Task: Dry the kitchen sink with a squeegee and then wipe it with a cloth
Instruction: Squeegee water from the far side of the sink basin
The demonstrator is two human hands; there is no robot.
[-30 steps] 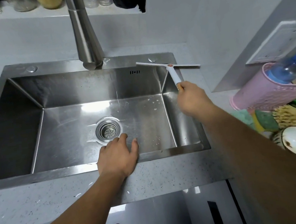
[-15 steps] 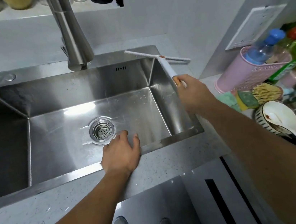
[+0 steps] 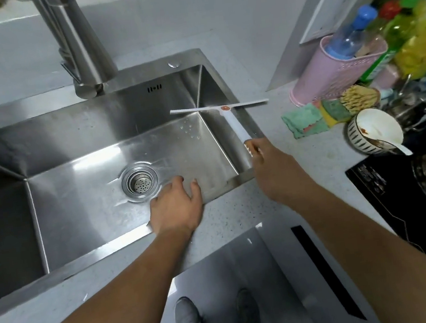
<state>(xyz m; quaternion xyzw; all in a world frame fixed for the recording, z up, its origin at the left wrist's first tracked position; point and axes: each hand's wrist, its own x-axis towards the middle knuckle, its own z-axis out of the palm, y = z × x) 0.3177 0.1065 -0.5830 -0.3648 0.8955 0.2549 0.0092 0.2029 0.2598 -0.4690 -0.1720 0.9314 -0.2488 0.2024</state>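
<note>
A steel sink (image 3: 74, 141) fills the left half of the view, with a round drain strainer (image 3: 140, 182) in its floor and a few water drops near the back right corner. My right hand (image 3: 270, 170) grips the white handle of a T-shaped squeegee (image 3: 230, 117), whose blade lies across the sink's right rim. My left hand (image 3: 176, 207) rests flat on the sink's front edge, fingers spread over the basin, holding nothing. A green cloth (image 3: 302, 121) lies on the counter to the right of the sink.
A tall steel faucet (image 3: 78, 49) rises behind the sink. To the right stand a pink basket (image 3: 330, 75) with bottles, sponges and a brush (image 3: 355, 99), a used bowl with a spoon (image 3: 375, 130) and a black cooktop (image 3: 400, 191). My shoes show below the counter.
The squeegee has come down from the sink's back right corner toward me along the right rim. The view has shifted right, showing more of the counter. My left hand stays on the front edge.
</note>
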